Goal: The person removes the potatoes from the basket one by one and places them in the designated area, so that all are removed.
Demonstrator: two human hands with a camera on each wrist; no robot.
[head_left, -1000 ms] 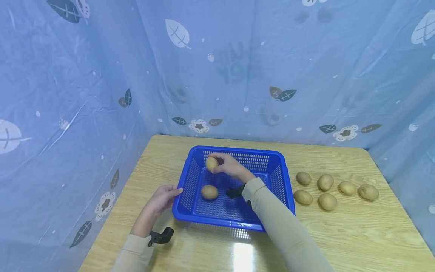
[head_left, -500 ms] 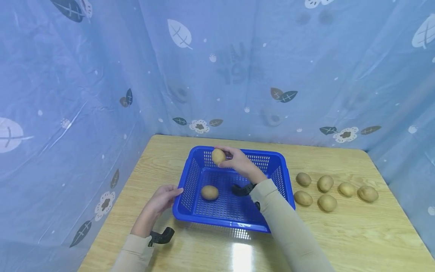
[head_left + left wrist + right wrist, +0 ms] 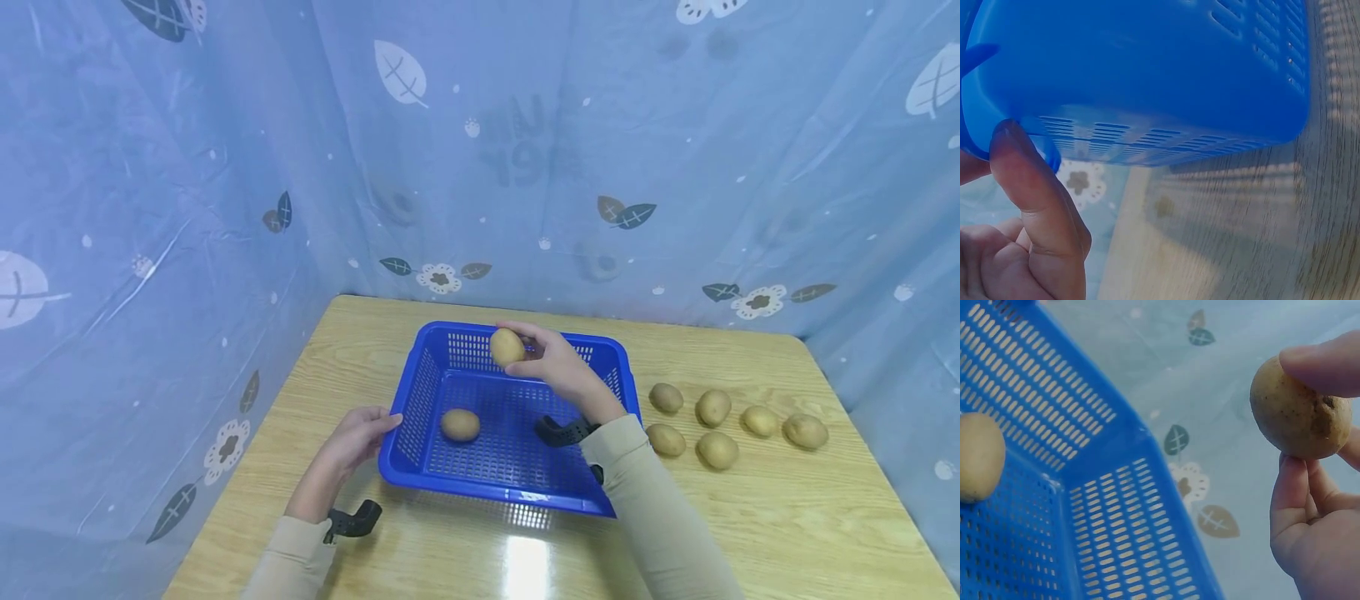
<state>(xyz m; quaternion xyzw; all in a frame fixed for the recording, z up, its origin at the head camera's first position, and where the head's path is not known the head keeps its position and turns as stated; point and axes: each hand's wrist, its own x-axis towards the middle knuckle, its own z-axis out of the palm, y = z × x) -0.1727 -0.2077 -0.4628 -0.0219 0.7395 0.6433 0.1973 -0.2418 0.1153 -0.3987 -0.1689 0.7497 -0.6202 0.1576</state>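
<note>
My right hand (image 3: 553, 367) pinches a potato (image 3: 507, 347) between thumb and fingertips, above the far part of the blue plastic basket (image 3: 502, 498). In the right wrist view this potato (image 3: 1297, 409) shows a rough dark blemish near the thumb. A second potato (image 3: 461, 425) lies on the basket floor, left of the middle. My left hand (image 3: 360, 437) grips the basket's left rim, thumb over the top edge. From the left wrist, the thumb and fingers (image 3: 1038, 194) hold that rim, with the perforated basket wall (image 3: 1147, 75) beside them.
Several potatoes (image 3: 717, 450) lie loose on the wooden table (image 3: 795, 517) to the right of the basket. A blue curtain (image 3: 570, 167) with leaf and flower prints hangs behind the table and along its left side.
My right hand has carried the potato rightward and slightly up, from over the basket's left part toward its middle. The left hand keeps its grip on the rim.
</note>
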